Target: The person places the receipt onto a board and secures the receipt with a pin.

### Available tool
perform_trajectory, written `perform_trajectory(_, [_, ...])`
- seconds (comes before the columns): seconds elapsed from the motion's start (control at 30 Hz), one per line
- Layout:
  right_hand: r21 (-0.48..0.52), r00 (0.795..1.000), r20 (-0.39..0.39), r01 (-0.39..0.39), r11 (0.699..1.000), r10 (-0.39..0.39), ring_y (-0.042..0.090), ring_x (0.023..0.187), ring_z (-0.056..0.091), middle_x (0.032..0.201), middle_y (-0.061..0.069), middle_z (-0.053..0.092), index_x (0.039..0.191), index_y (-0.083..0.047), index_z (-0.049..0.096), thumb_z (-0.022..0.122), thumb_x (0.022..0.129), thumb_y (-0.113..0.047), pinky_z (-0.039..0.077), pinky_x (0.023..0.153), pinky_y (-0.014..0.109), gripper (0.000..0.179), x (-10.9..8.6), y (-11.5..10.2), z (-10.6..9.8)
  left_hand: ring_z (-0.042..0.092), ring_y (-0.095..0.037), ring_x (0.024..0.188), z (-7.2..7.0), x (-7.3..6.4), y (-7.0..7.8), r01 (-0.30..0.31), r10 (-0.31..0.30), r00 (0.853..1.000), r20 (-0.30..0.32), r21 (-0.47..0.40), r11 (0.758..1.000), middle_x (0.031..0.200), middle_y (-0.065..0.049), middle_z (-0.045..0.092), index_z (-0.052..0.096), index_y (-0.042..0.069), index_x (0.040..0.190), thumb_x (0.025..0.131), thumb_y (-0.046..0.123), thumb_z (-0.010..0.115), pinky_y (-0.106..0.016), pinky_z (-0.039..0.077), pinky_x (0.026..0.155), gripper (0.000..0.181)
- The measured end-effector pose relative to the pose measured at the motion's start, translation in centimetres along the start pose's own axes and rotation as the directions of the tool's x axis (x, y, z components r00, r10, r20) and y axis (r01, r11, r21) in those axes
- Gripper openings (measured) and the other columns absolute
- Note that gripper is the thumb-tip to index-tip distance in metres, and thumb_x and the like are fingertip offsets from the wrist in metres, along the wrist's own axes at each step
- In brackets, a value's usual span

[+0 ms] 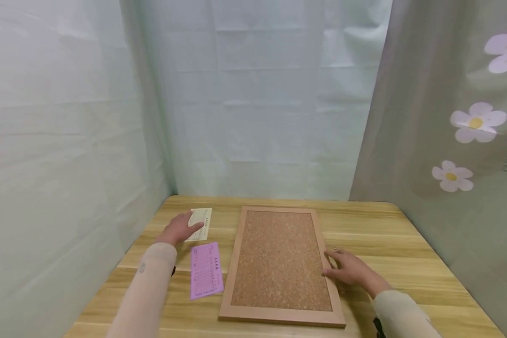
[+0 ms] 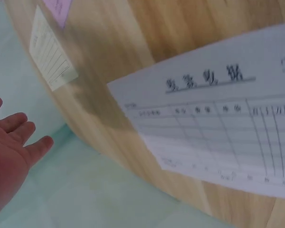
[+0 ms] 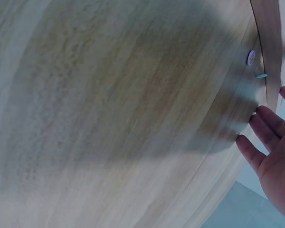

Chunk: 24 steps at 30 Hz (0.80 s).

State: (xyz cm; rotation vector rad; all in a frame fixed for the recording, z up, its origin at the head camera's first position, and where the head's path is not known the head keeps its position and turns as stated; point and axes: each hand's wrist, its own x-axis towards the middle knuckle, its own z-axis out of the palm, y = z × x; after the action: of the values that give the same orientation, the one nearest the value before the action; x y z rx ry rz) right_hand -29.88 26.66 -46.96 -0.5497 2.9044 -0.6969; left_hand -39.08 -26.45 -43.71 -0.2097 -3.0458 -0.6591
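Observation:
A cork board [image 1: 283, 263] in a light wooden frame lies flat on the table. At its right edge is my right hand [image 1: 349, 270], fingers extended, with thumb and fingertips at the frame. Over a pale yellow printed slip [image 1: 203, 224], left of the board, hovers my left hand [image 1: 179, 229]; its fingers are spread and hold nothing. Nearer to me lies a purple printed slip [image 1: 206, 272]. A white printed form [image 2: 204, 123] fills much of the left wrist view; in the head view it cannot be seen, and the left forearm may cover it.
Two small things, one purplish and round [image 3: 251, 57], one a thin teal piece [image 3: 261, 76], lie beside the frame's edge. The wooden table [image 1: 376, 230] has pale cloth curtains [image 1: 262, 117] behind and at both sides, the right one printed with flowers.

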Motion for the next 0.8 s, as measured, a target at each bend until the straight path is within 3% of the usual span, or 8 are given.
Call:
perform_trajectory(0.23, [-0.018, 1.0, 0.009, 0.004, 1.0, -0.004, 0.056, 0.125, 0.043, 0.14, 0.037, 0.043, 0.144, -0.001, 0.05, 0.067, 0.092, -0.047, 0.036, 0.096, 0.069, 0.071, 0.0, 0.2, 0.2, 0.03, -0.055, 0.136, 1.5, 0.7, -1.0, 0.031, -0.031, 0.997, 0.065, -0.006, 0.999, 0.146, -0.039, 0.034, 0.033, -0.014, 0.146, 0.1, 0.031, 0.057, -0.061, 0.025, 0.111, 0.068])
perform_trajectory(0.47, [-0.018, 1.0, 0.014, 0.017, 1.0, -0.017, 0.057, 0.125, 0.043, 0.14, 0.037, 0.043, 0.145, -0.001, 0.049, 0.066, 0.093, -0.048, 0.037, 0.096, 0.07, 0.072, -0.1, 0.1, 0.5, 0.035, -0.051, 0.135, 1.8, 0.1, -1.7, 0.053, -0.055, 0.991, 0.119, 0.02, 0.998, 0.145, -0.034, 0.04, 0.042, -0.009, 0.144, 0.1, 0.017, 0.054, -0.059, 0.027, 0.111, 0.052])
perform_trajectory(0.7, [-0.019, 1.0, 0.008, 0.02, 1.0, -0.019, 0.057, 0.124, 0.044, 0.14, 0.036, 0.043, 0.145, -0.001, 0.049, 0.066, 0.092, -0.048, 0.037, 0.095, 0.07, 0.072, -0.1, 0.2, 0.5, 0.046, -0.049, 0.128, 2.3, 0.0, -1.6, 0.059, -0.069, 0.99, 0.124, 0.083, 0.995, 0.134, -0.03, 0.054, 0.057, -0.009, 0.131, 0.1, 0.018, 0.051, -0.058, 0.035, 0.106, 0.042])
perform_trajectory(0.8, [-0.027, 1.0, 0.002, 0.022, 0.999, -0.022, 0.057, 0.124, 0.044, 0.14, 0.036, 0.044, 0.145, -0.001, 0.049, 0.066, 0.092, -0.049, 0.037, 0.095, 0.07, 0.073, -0.1, 0.3, 0.5, 0.057, -0.045, 0.111, 2.8, 0.3, -1.5, 0.07, -0.081, 0.991, 0.103, 0.104, 0.992, 0.116, -0.027, 0.063, 0.066, -0.005, 0.115, 0.097, 0.02, 0.054, -0.058, 0.041, 0.098, 0.033])
